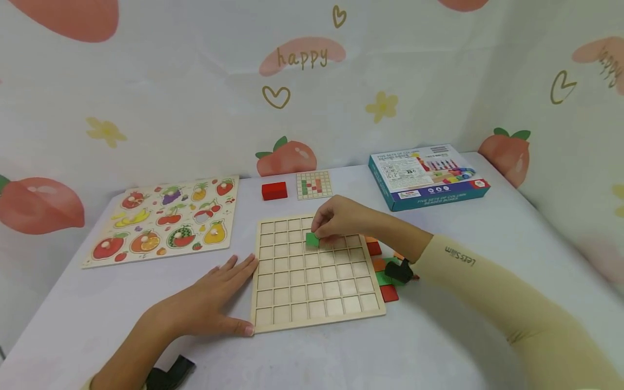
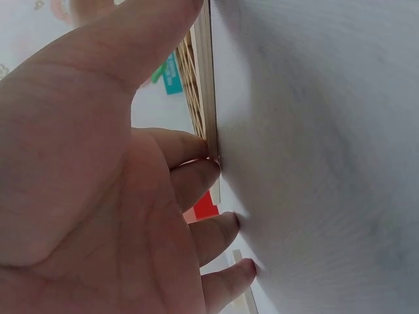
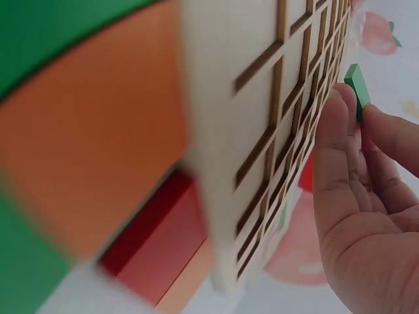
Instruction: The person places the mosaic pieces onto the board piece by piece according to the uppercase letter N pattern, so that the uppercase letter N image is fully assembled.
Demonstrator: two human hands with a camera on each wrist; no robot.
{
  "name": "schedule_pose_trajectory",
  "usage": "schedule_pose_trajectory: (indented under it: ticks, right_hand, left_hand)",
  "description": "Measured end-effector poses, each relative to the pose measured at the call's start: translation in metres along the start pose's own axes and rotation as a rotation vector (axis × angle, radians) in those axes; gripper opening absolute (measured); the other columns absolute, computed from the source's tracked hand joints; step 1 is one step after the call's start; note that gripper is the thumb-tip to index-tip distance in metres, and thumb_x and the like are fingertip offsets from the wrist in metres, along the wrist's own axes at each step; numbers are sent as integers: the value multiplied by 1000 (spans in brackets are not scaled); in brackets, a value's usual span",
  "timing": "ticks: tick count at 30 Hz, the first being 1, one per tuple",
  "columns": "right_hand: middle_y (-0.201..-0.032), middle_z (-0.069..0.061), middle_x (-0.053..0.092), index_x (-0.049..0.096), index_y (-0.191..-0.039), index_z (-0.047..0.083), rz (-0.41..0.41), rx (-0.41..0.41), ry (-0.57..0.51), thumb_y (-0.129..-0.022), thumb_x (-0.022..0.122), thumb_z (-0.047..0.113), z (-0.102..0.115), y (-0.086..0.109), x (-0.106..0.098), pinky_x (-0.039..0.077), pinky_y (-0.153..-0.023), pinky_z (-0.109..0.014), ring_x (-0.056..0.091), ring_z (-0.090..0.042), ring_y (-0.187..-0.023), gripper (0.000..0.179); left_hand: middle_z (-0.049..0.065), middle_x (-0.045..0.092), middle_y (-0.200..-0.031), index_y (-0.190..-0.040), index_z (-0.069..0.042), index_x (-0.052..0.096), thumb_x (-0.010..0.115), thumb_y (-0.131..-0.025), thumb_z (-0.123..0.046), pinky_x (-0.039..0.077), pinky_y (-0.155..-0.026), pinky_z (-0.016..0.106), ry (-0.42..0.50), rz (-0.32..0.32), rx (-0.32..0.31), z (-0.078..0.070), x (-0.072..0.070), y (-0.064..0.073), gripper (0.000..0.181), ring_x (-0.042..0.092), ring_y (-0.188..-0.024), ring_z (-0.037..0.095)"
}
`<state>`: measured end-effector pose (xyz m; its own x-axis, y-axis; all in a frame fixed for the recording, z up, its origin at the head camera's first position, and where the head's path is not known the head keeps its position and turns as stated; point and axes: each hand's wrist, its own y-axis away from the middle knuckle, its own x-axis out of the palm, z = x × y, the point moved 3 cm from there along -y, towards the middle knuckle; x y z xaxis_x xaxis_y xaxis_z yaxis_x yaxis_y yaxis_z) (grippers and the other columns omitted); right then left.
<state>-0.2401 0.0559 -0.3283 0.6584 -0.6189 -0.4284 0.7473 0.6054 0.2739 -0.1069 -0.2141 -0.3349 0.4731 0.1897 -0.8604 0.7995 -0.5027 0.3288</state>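
Note:
A wooden grid board [image 1: 298,295] with square cells lies flat in the middle of the table. Between thumb and fingertips my right hand [image 1: 343,219] pinches a green square tile [image 1: 312,240], held over the board's upper part; the right wrist view shows the tile [image 3: 357,90] tilted on edge above the cells. My left hand [image 1: 209,300] rests on the table with fingers spread, touching the board's left edge with thumb and fingertips. In the left wrist view, the fingers [image 2: 196,183] reach the board's side.
Red, orange and green tiles [image 1: 389,293] lie along the board's right side, partly under the right wrist. Behind the board are a red block [image 1: 274,190] and a small pattern card [image 1: 314,185]. A fruit puzzle [image 1: 161,249] lies left, a boxed toy set [image 1: 429,176] back right.

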Motion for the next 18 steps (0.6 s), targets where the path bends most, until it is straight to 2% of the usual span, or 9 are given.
schedule_pose_trajectory:
  ticks: [5, 10, 14, 18]
  right_hand:
    - [-81, -11, 71, 73, -90, -2, 39, -2, -43, -91, 70, -1, 7, -16, 15, 60, -72, -32, 73, -23, -72, 4]
    - [-79, -10, 71, 73, -87, 0, 56, -12, -10, -91, 69, -3, 14, -28, 26, 60, -68, -31, 72, -22, -70, 6]
    - [-79, -10, 71, 73, -88, -1, 47, -18, 4, -91, 69, -2, 20, -30, 28, 60, -67, -32, 71, -22, -68, 5]
    - [-79, -10, 70, 72, -91, -4, 38, 5, -45, -91, 70, -2, 21, -30, 28, 61, -70, -33, 70, -22, -69, 3]
  left_hand:
    - [5, 16, -167, -162, -15, 17, 69, -70, -78, 14, -115, 65, -3, 6, -7, 1, 1, -1, 123, 10, -150, 43]
    - [5, 16, -167, -162, -16, 16, 69, -70, -78, 14, -115, 66, -1, 8, -3, 2, 1, -1, 123, 9, -150, 43]
    - [6, 16, -167, -162, -16, 16, 69, -70, -78, 14, -115, 66, 2, 6, 0, 2, 1, 0, 123, 9, -150, 43]
    - [6, 16, -167, -162, -16, 16, 68, -71, -78, 14, -115, 66, -3, 3, 7, 2, 1, 0, 123, 9, -150, 43]
